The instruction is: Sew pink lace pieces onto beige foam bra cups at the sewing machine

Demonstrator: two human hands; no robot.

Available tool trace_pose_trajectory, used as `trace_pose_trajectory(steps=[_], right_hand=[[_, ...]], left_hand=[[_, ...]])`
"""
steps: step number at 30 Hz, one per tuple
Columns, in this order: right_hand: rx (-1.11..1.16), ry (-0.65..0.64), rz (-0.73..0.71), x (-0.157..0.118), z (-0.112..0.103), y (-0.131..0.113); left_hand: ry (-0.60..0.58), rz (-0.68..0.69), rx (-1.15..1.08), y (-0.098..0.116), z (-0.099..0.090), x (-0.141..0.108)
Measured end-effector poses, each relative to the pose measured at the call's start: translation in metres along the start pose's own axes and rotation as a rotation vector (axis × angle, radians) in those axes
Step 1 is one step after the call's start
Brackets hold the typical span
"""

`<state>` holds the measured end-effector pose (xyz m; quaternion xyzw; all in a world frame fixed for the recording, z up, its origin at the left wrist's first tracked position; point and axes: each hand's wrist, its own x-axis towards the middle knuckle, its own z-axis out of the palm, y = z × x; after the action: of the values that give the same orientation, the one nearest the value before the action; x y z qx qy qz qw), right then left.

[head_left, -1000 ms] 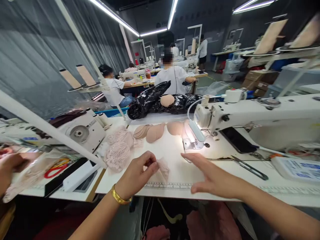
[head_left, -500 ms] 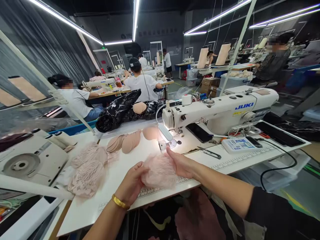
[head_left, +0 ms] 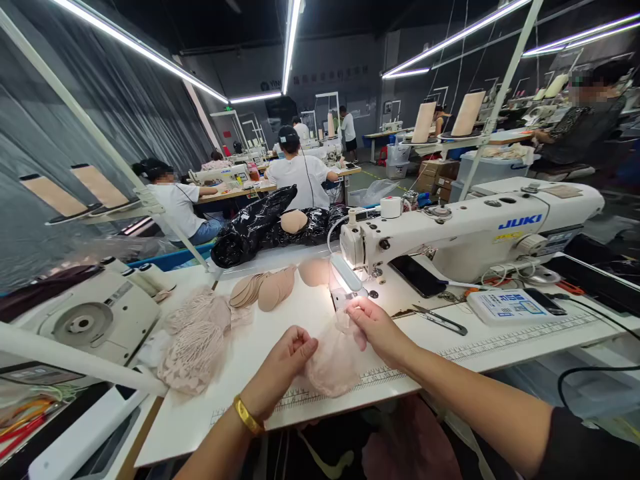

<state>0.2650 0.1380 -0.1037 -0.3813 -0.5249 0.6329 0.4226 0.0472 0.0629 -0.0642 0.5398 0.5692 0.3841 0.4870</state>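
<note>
A sheer pale-pink fabric piece [head_left: 333,370] hangs in front of the sewing machine [head_left: 450,230], over the table's front edge. My right hand [head_left: 377,328] pinches its gathered upper edge, close to the lit needle area. My left hand [head_left: 285,367], with a gold bracelet at the wrist, has its fingers curled and thumb pressed in at the fabric's left edge. Its fingertips are partly hidden. Left of the machine lie beige oval pads [head_left: 265,288] in fanned stacks, and a single pad [head_left: 315,272] rests beside the machine head. A heap of pink lacy fabric [head_left: 193,350] is at the left.
Thread snips [head_left: 440,319], a black phone [head_left: 417,275] and a white box with a printed label [head_left: 515,307] lie on the right of the table. Black plastic bags [head_left: 255,227] sit behind it. Several co-workers sit at machines beyond.
My right hand has shifted from the fabric's side to pinching its upper edge, and the fabric now hangs down more. The whole view has moved, so the scene sits further right.
</note>
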Motion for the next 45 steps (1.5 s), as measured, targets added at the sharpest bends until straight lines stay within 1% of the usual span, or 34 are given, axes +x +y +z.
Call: trace_pose_trajectory(steps=[1, 2, 3, 4, 5, 7, 8, 10, 12, 14, 20, 22, 23, 25, 29, 31, 34, 36, 38, 39, 40, 42, 44, 45], right_hand=[[-0.030, -0.005, -0.008, 0.005, -0.003, 0.002], [-0.057, -0.009, -0.015, 0.010, -0.006, 0.004], [-0.071, -0.015, -0.017, 0.014, -0.009, 0.007], [-0.070, -0.024, -0.015, 0.018, -0.012, 0.009], [-0.062, -0.035, -0.012, 0.021, -0.014, 0.011], [-0.050, -0.056, -0.012, 0.024, -0.017, 0.015], [-0.044, -0.067, -0.012, 0.025, -0.018, 0.016], [-0.026, -0.083, -0.015, 0.025, -0.019, 0.017], [-0.007, -0.092, -0.016, 0.024, -0.019, 0.017], [0.000, -0.094, -0.012, 0.024, -0.017, 0.015], [-0.008, -0.072, -0.009, 0.025, -0.015, 0.010], [-0.003, -0.065, -0.007, 0.025, -0.016, 0.009], [-0.005, -0.061, -0.001, 0.025, -0.017, 0.009], [-0.014, -0.053, 0.012, 0.025, -0.019, 0.008], [0.008, -0.069, -0.012, 0.026, -0.018, 0.007], [0.014, -0.088, -0.029, 0.026, -0.017, 0.008], [0.009, -0.099, -0.038, 0.026, -0.016, 0.009], [0.015, -0.099, -0.041, 0.024, -0.017, 0.009], [0.032, -0.100, -0.038, 0.023, -0.020, 0.010], [0.043, -0.100, -0.034, 0.022, -0.022, 0.010], [0.055, -0.097, -0.029, 0.021, -0.024, 0.011], [0.080, -0.086, -0.020, 0.019, -0.027, 0.012], [0.100, -0.079, -0.015, 0.016, -0.028, 0.011], [0.109, -0.080, -0.014, 0.015, -0.028, 0.010]], left_hand=[[0.045, 0.089, 0.217, 0.002, -0.011, 0.009], [0.135, 0.174, 0.440, 0.005, -0.022, 0.020], [0.230, 0.231, 0.636, 0.007, -0.031, 0.032], [0.280, 0.255, 0.739, 0.008, -0.039, 0.047], [0.302, 0.268, 0.805, 0.009, -0.045, 0.062], [0.295, 0.288, 0.869, 0.010, -0.049, 0.091], [0.298, 0.298, 0.904, 0.011, -0.048, 0.104], [0.342, 0.298, 0.981, 0.010, -0.043, 0.126], [0.404, 0.273, 1.044, 0.010, -0.038, 0.140], [0.421, 0.261, 1.091, 0.008, -0.033, 0.149], [0.261, 0.360, 1.148, 0.004, -0.008, 0.179], [0.253, 0.374, 1.140, 0.005, -0.005, 0.186], [0.267, 0.377, 1.131, 0.005, -0.005, 0.188], [0.333, 0.380, 1.101, 0.008, -0.012, 0.185], [0.522, 0.368, 0.997, 0.012, -0.033, 0.165], [0.574, 0.375, 0.940, 0.015, -0.039, 0.156], [0.624, 0.404, 0.839, 0.022, -0.039, 0.148], [0.669, 0.403, 0.747, 0.029, -0.033, 0.141], [0.705, 0.389, 0.634, 0.034, -0.026, 0.129], [0.704, 0.385, 0.585, 0.035, -0.022, 0.119], [0.678, 0.381, 0.520, 0.036, -0.019, 0.108], [0.564, 0.352, 0.327, 0.034, -0.012, 0.081], [0.429, 0.270, 0.044, 0.029, -0.005, 0.054], [0.396, 0.227, -0.053, 0.025, -0.002, 0.042]])
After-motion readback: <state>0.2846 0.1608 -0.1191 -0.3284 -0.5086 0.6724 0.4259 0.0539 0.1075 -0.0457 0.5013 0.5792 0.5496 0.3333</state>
